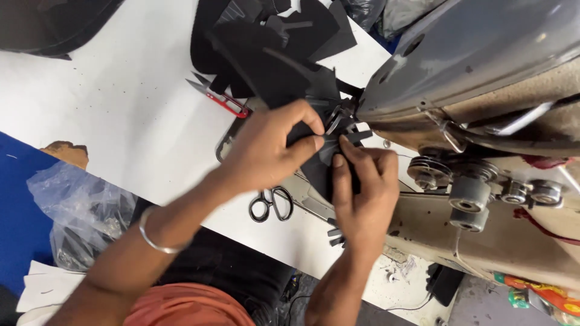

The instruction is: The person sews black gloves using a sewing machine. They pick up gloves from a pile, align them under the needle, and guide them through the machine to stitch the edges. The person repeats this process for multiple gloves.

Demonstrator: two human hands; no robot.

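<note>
Left hand point(269, 151) and right hand point(362, 187) both pinch a floppy black piece point(317, 163) right at the sewing machine point(477, 78) needle area. Worktop point(109, 108) is smooth white, messy: black cutouts point(272, 36), red snips point(220, 96), black scissors point(272, 204), crinkly plastic bag point(72, 211) at the edge.

The left hand point(269, 148) and right hand point(362, 193) cover most of the black piece point(320, 166) pinched between them, so its outline cannot be told. Just beyond the fingertips, the needle area is hidden behind the sewing machine point(477, 66), itself cut off by the right edge. The scissors point(272, 204) blades vanish under the left hand.
</note>
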